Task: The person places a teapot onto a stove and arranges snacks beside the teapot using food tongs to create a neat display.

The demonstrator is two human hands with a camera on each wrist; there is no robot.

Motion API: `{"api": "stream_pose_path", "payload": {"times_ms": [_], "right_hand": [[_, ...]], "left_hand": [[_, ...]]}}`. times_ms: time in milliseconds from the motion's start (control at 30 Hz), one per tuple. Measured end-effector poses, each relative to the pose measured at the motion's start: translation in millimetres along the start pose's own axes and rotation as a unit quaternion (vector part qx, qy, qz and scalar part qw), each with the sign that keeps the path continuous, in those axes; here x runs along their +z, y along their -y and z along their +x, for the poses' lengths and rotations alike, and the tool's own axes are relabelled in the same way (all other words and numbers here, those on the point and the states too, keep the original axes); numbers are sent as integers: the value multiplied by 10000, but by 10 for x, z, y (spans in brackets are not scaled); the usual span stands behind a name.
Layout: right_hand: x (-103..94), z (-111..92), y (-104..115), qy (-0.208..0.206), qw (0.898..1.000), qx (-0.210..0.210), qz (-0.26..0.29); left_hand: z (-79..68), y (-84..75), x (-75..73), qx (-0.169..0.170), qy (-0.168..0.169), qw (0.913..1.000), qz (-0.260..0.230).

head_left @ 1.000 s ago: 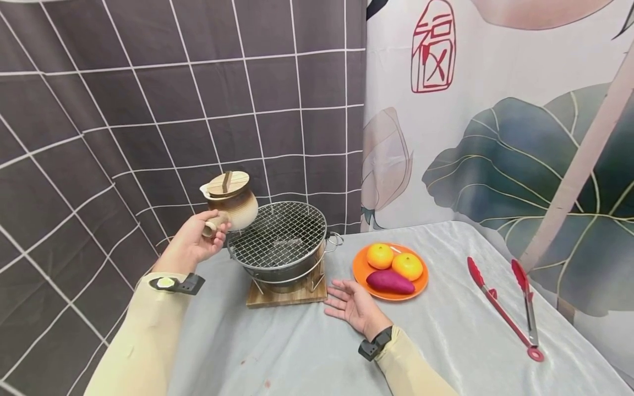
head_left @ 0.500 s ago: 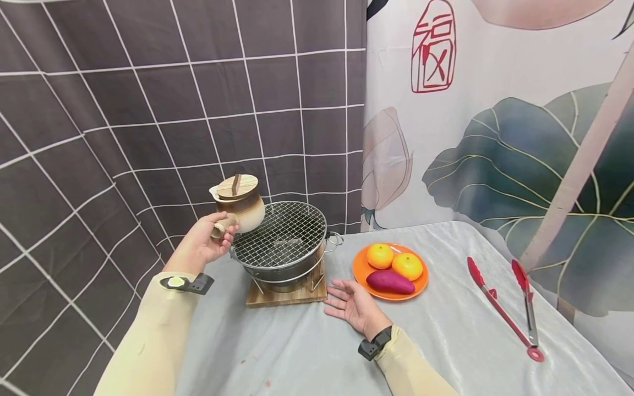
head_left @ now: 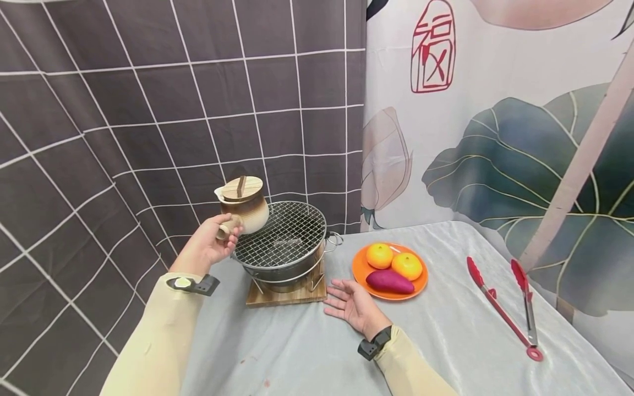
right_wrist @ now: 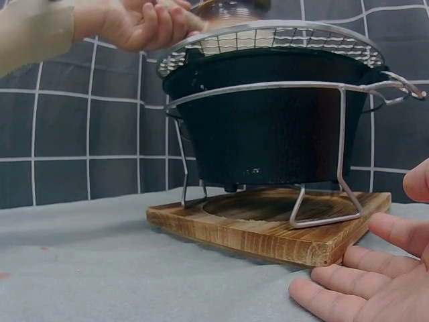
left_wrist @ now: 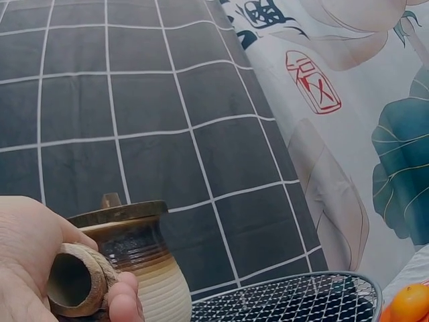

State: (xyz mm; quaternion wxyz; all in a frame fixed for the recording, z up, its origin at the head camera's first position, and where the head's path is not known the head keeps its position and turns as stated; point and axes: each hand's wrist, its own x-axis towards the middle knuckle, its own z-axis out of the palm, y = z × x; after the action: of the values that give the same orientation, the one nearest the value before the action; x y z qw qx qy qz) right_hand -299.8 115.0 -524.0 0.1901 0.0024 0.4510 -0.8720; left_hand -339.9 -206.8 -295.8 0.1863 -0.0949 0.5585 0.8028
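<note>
Hands [head_left: 210, 245] apart, brown-and-cream pot [head_left: 256, 216], wooden lid [head_left: 252, 187]

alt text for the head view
A person's left hand grips the pale handle of a brown and cream ceramic pot at the left side of a round dark mesh-topped grill. The right hand is open beside the wooden board beneath. Further right are two orange fruits and a purple sweet potato on an orange plate, and red and silver tongs.
</note>
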Motion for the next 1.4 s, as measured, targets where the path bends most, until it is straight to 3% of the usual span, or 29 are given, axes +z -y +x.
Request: {"api": "stream_pose_path", "payload": {"times_ms": [933,1400], "right_hand": [[6,9,2,-78,10000,-4,1],[-1,11,0,-69,10000,20,22]], "left_hand": [[59,87,5,37,55,9995,301],[28,107,-51,-14,291,9983,510]]}}
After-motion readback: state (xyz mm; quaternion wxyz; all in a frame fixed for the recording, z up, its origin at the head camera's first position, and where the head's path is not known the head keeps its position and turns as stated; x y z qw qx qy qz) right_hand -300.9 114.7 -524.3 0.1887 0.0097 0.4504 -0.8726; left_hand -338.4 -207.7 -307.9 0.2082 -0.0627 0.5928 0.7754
